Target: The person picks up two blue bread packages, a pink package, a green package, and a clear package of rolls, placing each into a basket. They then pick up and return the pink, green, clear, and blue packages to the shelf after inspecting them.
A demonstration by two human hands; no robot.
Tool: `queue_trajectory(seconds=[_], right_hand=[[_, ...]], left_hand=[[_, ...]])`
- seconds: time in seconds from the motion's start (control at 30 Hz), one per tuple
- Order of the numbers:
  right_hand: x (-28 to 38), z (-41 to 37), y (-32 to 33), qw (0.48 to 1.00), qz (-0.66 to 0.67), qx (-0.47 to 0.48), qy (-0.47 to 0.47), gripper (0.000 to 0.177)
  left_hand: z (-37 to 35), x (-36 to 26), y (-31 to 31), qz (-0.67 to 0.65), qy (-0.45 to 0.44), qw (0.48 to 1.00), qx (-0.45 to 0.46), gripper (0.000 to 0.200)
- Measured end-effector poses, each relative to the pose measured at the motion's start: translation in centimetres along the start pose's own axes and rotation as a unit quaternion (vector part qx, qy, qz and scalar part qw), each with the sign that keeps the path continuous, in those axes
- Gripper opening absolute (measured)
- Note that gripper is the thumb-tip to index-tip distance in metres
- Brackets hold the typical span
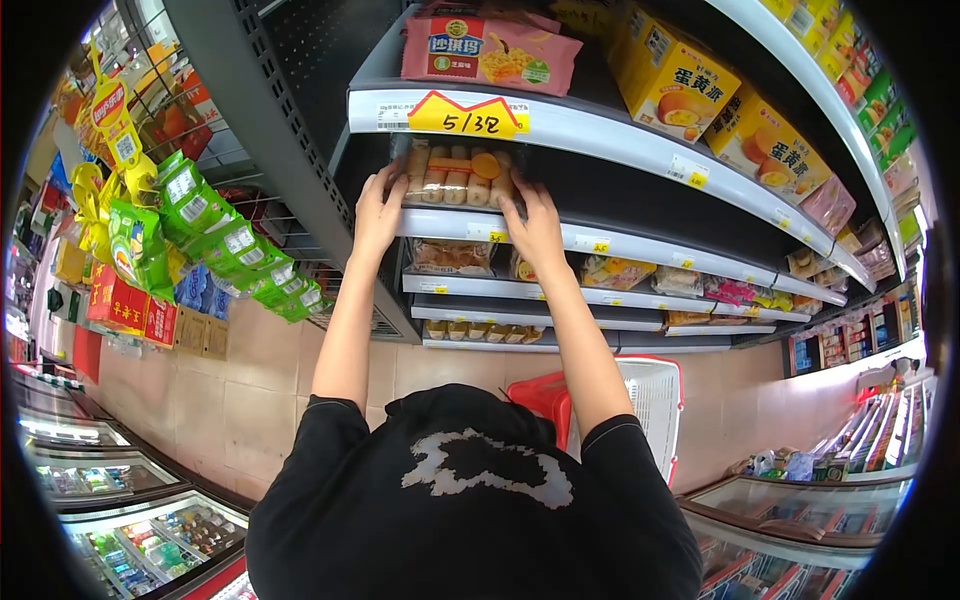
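A clear pack of small bread rolls (450, 176) with an orange label lies on the second shelf, under the overhang of the top one. My left hand (379, 212) is at the pack's left end, its fingers stretched along that side. At the right end, my right hand (532, 222) lies against the pack with fingers extended and the thumb toward the shelf edge. Both hands touch the wrapper, one on each side. The pack's rear is hidden in shadow.
Above is a shelf edge with a yellow price sign (468, 118), a pink snack pack (490, 52) and yellow boxes (690, 90). Green snack bags (215, 235) hang at left. A red and white basket (650, 400) stands on the floor; glass freezers (150, 535) are behind.
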State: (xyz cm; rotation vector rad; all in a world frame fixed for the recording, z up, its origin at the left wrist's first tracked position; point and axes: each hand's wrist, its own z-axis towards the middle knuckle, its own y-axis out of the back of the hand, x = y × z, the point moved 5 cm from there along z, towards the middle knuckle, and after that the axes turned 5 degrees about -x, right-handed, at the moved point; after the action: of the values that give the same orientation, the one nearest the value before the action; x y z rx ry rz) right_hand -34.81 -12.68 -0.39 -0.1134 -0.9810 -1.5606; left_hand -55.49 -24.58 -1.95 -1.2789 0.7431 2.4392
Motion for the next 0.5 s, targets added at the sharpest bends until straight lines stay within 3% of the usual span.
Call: queue_trajectory(seconds=[0.07,0.17,0.27,0.33,0.5], right_hand=[[-0.4,-0.1,-0.2,0.999,0.027,0.029,-0.029,0.046],[1.0,-1.2,0.7,0.996,-0.06,-0.051,0.039,0.051],[1.6,-4.7,3.3,0.989,-0.117,-0.055,0.075,0.055],[-0.7,-9.4,4.2,0.989,-0.124,-0.056,0.058,0.058],[-8.5,-24.4,9.7,0.969,-0.196,0.012,-0.147,0.065]], left_hand=[[-0.1,0.0,-0.3,0.019,0.0,1.0,-0.008,0.038],[-1.1,-1.5,0.0,0.087,-0.042,0.994,-0.049,0.043],[-4.2,-5.1,0.4,0.213,-0.186,0.949,-0.138,0.048],[-6.8,-5.0,-0.5,0.153,-0.235,0.95,-0.136,0.046],[-14.6,-4.0,-7.2,0.042,-0.261,0.964,0.031,0.038]])
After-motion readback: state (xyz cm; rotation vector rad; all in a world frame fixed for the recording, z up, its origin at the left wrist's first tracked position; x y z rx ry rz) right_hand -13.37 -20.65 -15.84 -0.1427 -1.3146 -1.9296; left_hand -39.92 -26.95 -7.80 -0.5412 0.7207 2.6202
